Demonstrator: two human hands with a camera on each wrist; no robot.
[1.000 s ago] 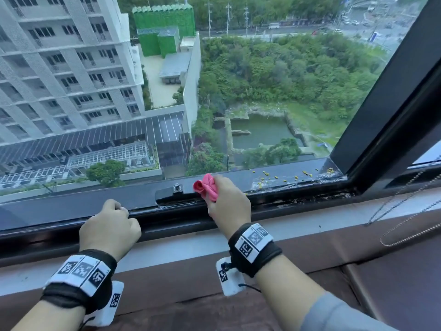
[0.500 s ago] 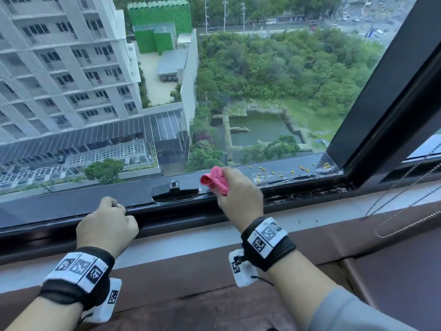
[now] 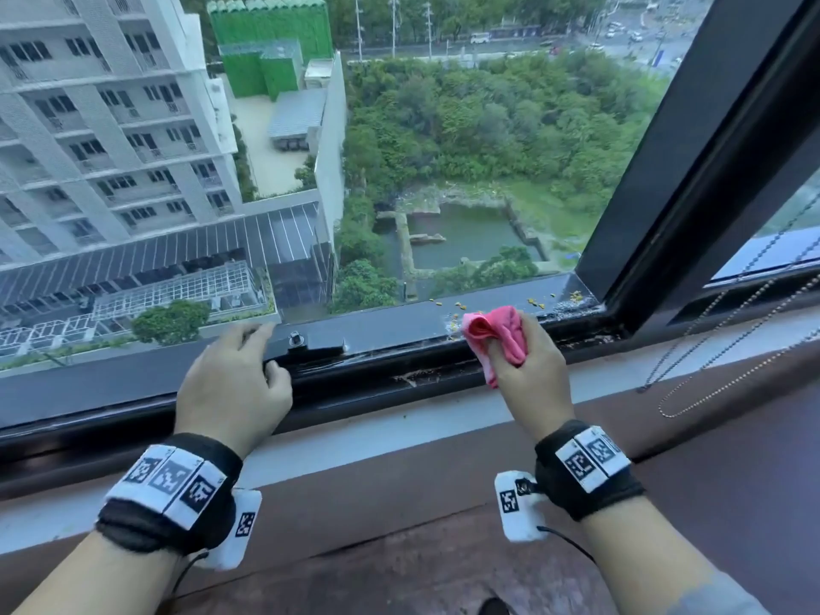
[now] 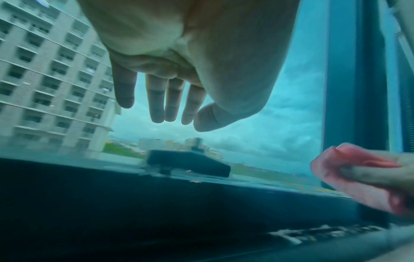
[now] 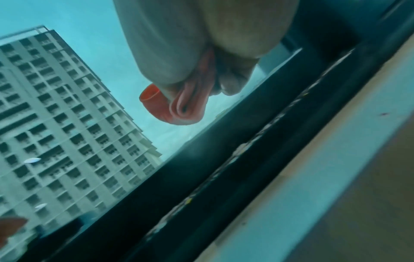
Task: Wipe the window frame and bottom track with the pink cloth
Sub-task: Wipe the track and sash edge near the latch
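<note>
My right hand (image 3: pixel 528 366) grips the bunched pink cloth (image 3: pixel 492 330) and holds it against the black bottom rail of the window frame (image 3: pixel 399 326), a short way left of the right corner. The same cloth (image 5: pixel 183 109) bulges out between the curled fingers in the right wrist view. Just below the rail runs the bottom track (image 3: pixel 443 370), a dark channel with pale grime in it. My left hand (image 3: pixel 266 352) hovers with straight, spread fingers (image 4: pixel 156 106) over the rail, beside the black latch (image 3: pixel 310 344), and holds nothing.
Yellow crumbs (image 3: pixel 532 301) lie on the rail near the right corner. The black upright of the frame (image 3: pixel 687 170) rises at the right. A bead chain (image 3: pixel 732 348) hangs over the brown sill (image 3: pixel 399 548). Behind the glass is a steep drop to buildings and trees.
My right hand has slid the cloth rightward along the rail, past the latch toward the corner. My left hand has uncurled from a fist and moved right to the latch.
</note>
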